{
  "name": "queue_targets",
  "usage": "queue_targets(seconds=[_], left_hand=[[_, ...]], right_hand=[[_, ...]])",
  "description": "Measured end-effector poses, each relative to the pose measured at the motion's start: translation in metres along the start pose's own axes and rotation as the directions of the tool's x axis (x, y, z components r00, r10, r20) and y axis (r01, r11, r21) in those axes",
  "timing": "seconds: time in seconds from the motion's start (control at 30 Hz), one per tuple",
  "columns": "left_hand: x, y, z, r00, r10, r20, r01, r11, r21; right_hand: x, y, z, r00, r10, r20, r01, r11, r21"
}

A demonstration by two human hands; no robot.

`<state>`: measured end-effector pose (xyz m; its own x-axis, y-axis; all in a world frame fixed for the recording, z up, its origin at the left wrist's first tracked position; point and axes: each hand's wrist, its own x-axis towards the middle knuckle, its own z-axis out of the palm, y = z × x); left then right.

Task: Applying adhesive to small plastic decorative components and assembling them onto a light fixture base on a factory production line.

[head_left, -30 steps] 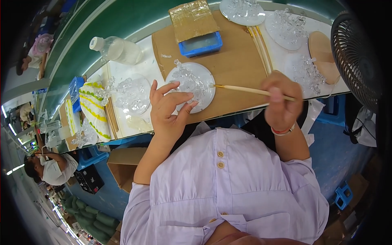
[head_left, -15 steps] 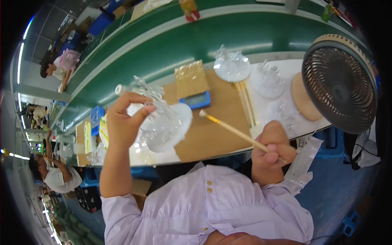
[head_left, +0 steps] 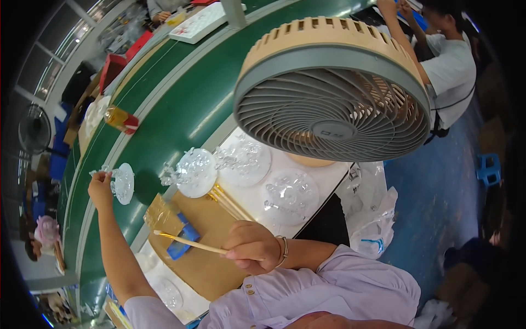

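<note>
Left hand (head_left: 101,189): had swung out far left over the green conveyor belt (head_left: 164,126), fingers pinched on the clear glass dish (head_left: 124,183). Half a sec earlier that dish was right over the cardboard mat (head_left: 211,257).
Right hand (head_left: 251,248): stayed put near the body, closed around the thin wooden stick (head_left: 189,242), tip over the blue tray (head_left: 182,242).
What changed: looked like that piece was leaving the bench for the belt.
Further out: more glass dishes (head_left: 241,164) on the white bench, beige desk fan (head_left: 331,90) just beyond.
</note>
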<state>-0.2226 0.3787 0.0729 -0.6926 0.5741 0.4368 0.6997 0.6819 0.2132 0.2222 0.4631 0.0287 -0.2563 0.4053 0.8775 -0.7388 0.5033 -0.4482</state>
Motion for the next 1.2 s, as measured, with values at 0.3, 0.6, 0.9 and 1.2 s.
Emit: queue_targets(seconds=[0.3,0.6,0.9,1.2], left_hand=[[-0.024,0.045,0.035,0.991,0.094,0.092,-0.105,0.988,0.115],[-0.065,0.154,-0.09,0.912,0.404,-0.067,-0.404,0.861,-0.309],[-0.089,0.326,-0.107,0.607,0.795,0.013,-0.507,0.399,-0.764],[-0.103,0.379,-0.075,0.726,0.687,-0.032,-0.227,0.196,-0.954]], right_hand=[[0.002,0.003,0.008,0.995,0.074,-0.07,-0.075,0.997,-0.014],[-0.002,-0.005,0.008,0.991,0.054,-0.119,-0.076,0.98,-0.185],[-0.008,-0.005,0.016,0.99,0.135,-0.043,-0.141,0.97,-0.2],[-0.013,-0.008,0.026,0.981,0.185,0.065,-0.17,0.967,-0.189]])
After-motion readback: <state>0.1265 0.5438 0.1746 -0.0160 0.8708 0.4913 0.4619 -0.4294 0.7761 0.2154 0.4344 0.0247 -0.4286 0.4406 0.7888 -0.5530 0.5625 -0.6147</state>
